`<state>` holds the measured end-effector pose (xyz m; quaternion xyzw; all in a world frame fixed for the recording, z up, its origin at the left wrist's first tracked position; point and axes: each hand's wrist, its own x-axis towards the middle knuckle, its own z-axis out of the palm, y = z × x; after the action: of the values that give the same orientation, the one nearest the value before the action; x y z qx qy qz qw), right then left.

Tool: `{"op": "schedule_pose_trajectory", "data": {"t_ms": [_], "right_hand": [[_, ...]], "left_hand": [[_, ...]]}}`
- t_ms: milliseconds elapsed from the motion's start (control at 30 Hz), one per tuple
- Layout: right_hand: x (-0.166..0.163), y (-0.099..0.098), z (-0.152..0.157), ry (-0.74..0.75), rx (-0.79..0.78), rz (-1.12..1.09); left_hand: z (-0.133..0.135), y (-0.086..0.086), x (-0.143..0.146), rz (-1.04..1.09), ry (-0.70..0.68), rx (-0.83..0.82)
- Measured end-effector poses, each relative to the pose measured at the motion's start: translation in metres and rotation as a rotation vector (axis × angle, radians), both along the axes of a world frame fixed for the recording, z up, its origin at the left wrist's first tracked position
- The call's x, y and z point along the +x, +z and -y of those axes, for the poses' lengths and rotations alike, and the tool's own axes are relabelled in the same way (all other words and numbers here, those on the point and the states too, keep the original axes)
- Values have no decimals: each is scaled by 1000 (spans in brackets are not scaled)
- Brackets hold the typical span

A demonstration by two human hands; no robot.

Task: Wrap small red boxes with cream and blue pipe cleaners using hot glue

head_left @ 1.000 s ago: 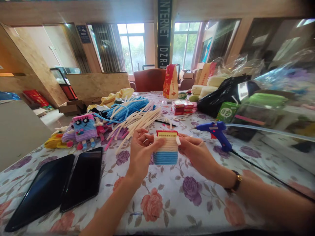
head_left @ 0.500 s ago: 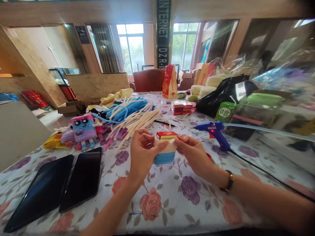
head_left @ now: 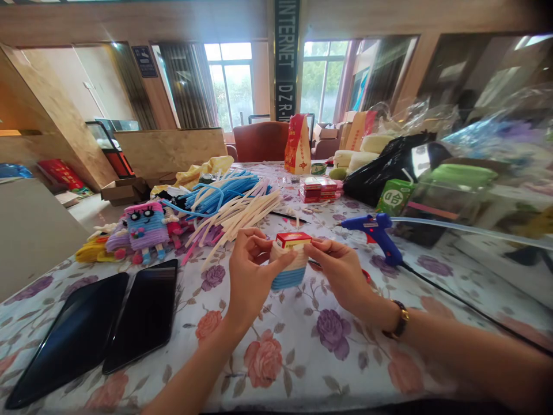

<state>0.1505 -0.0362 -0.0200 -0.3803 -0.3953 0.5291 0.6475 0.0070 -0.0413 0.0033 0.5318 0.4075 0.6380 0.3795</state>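
A small red box (head_left: 294,237) sits upright between my hands, its red top showing. Rows of fuzzy pipe cleaner (head_left: 288,279), blue below and cream above, wrap its sides. My left hand (head_left: 253,274) grips the box from the left, thumb across the front and fingers behind. At the upper right corner, my right hand (head_left: 339,271) pinches the cream pipe cleaner against the box; the pinched end is mostly hidden by the fingers. Behind the right hand, a red handle (head_left: 366,276) shows in part. A blue glue gun (head_left: 379,230) lies to the right.
Loose blue and cream pipe cleaners (head_left: 248,210) lie in a heap beyond my left hand. Finished dolls (head_left: 147,227) and two black tablets (head_left: 142,314) are at left. Stacked red boxes (head_left: 318,190) and a black bag (head_left: 389,173) stand farther back. The glue gun's cord (head_left: 466,305) runs right.
My right hand has pressed in slightly against the box corner, and the pale end that showed at its fingertips is now covered. The box has tilted slightly, showing less of its front.
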Motion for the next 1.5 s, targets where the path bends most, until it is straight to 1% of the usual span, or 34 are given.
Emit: {"op": "schedule_pose_trajectory", "data": {"t_ms": [200, 400, 567, 667, 767, 900, 1000, 1067, 1133, 1200, 1233, 1300, 1367, 1433, 1467, 1500], "right_hand": [[-6, 1, 4, -61, -40, -28], [-8, 2, 7, -77, -1, -14], [-9, 2, 6, -100, 68, -6], [-8, 3, 5, -93, 53, -1], [-6, 5, 3, -61, -13, -15], [0, 3, -5, 55, -91, -43], [7, 1, -12, 136, -78, 25], [10, 1, -14, 164, -24, 97], [13, 2, -16, 161, 100, 171], [16, 0, -18, 96, 306, 259], [19, -1, -19, 38, 436, 312], [26, -4, -21, -83, 751, 446], [38, -4, -22, -143, 1063, 626], [51, 1, -20, -139, 1310, 833], [56, 6, -19, -125, 1402, 944], [61, 12, -17, -126, 1488, 1034]], "left_hand": [[0, -2, 1, -1, -5, -37], [0, -2, 2, 25, 1, -54], [-2, -2, 2, 73, -20, -59], [-3, -2, 1, 74, -30, -65], [-4, -2, 0, 82, -64, -75], [-7, -3, -2, 90, -77, -61], [-9, -4, -2, 68, -43, -31], [-9, -4, -2, 32, -23, 35], [-9, -5, -4, -22, -4, 188], [-9, -7, -7, -120, -1, 440], [-9, -8, -10, -195, -8, 591], [-8, -11, -16, -383, -20, 891], [-6, -11, -22, -548, 15, 1117], [-2, -8, -25, -723, 60, 1247], [0, -5, -25, -781, 91, 1328], [3, -2, -25, -834, 116, 1374]]}}
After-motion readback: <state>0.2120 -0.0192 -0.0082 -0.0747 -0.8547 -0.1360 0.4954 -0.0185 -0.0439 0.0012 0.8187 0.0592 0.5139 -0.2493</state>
